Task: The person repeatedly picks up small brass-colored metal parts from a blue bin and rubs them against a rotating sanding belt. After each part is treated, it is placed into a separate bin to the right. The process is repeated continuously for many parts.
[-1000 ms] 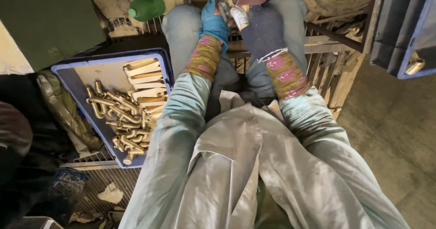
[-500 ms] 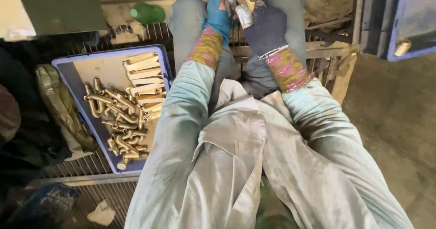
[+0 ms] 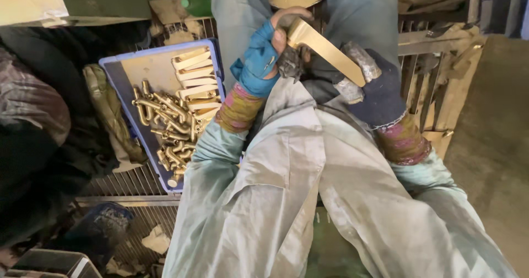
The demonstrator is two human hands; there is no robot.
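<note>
Here I see both gloved hands clamped on one long brass piece (image 3: pixel 326 49) held above the lap. The left hand (image 3: pixel 263 57), in a blue glove, curls around its bent upper end; the right hand (image 3: pixel 374 88), in a dark glove, grips the lower end, so the bar slants between them. The blue tray (image 3: pixel 118 90) of brass parts (image 3: pixel 171 118) sits beside my left arm.

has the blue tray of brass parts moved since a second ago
Cannot tell for sure: the blue tray seems to keep its place on the metal grate beside the green bottle; the camera itself moved.
</note>
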